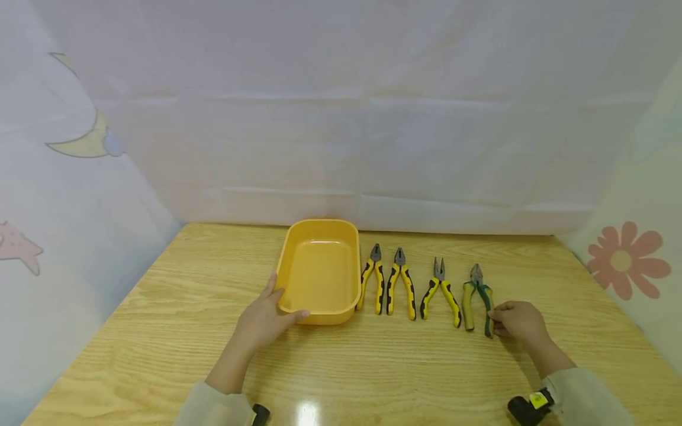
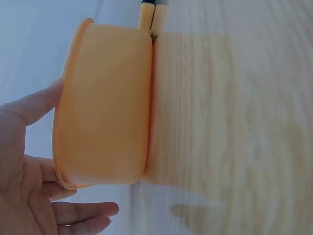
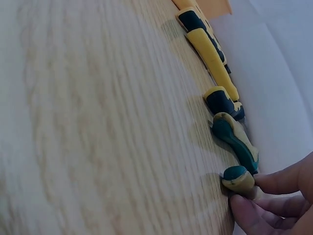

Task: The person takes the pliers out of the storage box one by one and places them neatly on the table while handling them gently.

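My left hand (image 1: 262, 322) rests at the near left corner of a yellow plastic basin (image 1: 319, 315), thumb on the near rim and fingers along the left side. In the left wrist view those fingers look fairly straight against the basin wall (image 2: 105, 103). My right hand (image 1: 519, 321) pinches the right handle of the combination pliers with green and tan grips (image 1: 489, 307), thumb and fingertips at the handle's end. In the right wrist view these pliers (image 3: 239, 178) lie on the wood, their head hidden.
Left of the held pliers lie yellow-black needle-nose pliers (image 1: 450, 302) and two yellow-black combination pliers, one in the middle (image 1: 409, 290) and one (image 1: 379, 284) close beside the basin. White cloth (image 1: 426, 148) hangs behind the wooden table (image 1: 383, 373).
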Demonstrator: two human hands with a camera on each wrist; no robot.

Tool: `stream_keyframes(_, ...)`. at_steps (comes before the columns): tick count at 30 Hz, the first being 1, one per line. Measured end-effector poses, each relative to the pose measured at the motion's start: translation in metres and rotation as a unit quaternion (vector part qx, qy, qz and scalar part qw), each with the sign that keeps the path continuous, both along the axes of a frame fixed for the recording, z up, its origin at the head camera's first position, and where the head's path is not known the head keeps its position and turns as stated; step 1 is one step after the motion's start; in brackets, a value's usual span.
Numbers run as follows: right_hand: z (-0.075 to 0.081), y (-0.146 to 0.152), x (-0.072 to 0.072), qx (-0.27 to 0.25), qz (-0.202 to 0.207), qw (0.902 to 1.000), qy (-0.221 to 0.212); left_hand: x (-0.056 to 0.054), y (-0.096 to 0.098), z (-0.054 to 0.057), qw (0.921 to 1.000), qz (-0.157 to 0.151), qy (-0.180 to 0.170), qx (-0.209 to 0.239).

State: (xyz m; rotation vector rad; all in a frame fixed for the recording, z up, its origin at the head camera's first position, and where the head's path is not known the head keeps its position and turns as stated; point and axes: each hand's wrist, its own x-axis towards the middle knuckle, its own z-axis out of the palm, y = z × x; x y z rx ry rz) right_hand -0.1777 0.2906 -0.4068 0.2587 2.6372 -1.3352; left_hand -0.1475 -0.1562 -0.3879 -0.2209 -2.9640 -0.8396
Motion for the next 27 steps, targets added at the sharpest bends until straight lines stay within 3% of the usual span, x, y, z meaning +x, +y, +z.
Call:
stream_keyframes(7,0.003,-0.004,0.002,0.141,0.034,0.9889,0.035,-0.002,0.001,0.002,0.9999,-0.002,0.001,-0.010)
stream_keyframes(14,0.003,-0.016,0.006,0.183,0.064,0.9799,0.048,-0.004,0.002,0.004,0.9988,-0.008,0.010,-0.048)
stream_keyframes(23,0.009,-0.052,0.017,0.216,0.136,0.9531,0.163,-0.002,0.002,0.004,0.9991,-0.011,-0.012,-0.040)
stream_keyframes(26,0.014,-0.065,0.021,0.227,0.162,0.9394,0.200,-0.001,0.002,0.005,0.9993,-0.016,-0.009,-0.034)
stream_keyframes(27,0.015,-0.068,0.022,0.220,0.169,0.9388,0.205,-0.001,0.002,0.005,0.9992,-0.017,-0.006,-0.035)
